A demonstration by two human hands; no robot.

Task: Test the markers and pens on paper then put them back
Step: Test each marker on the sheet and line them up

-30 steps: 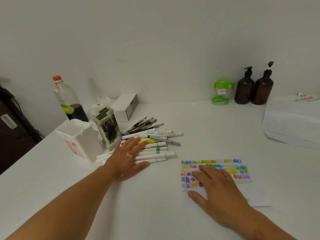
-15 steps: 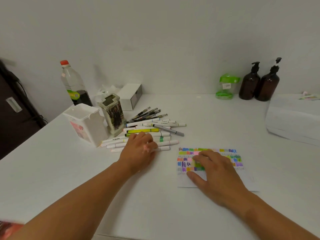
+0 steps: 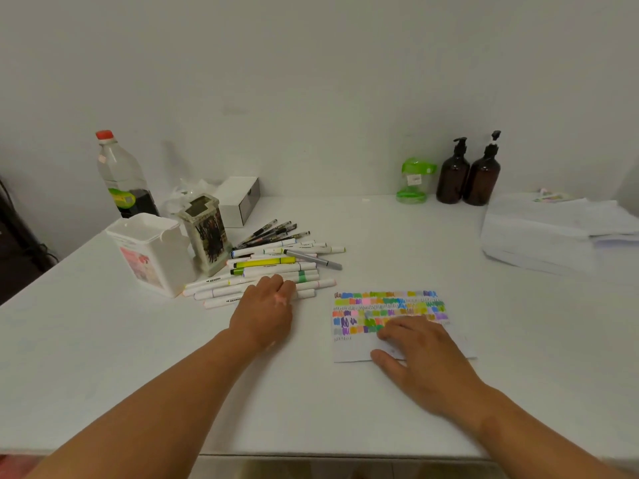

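The left hand (image 3: 264, 314) curls round a marker (image 3: 306, 294) beside the paper (image 3: 352, 350), which the flat right hand (image 3: 425, 357) presses down. Next: uncap and scribble.

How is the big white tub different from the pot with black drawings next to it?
The white tub is wider and mostly white with a pink picture; the patterned pot is narrower with black drawings. The pot stands closer to the markers. Both stand upright with open tops.
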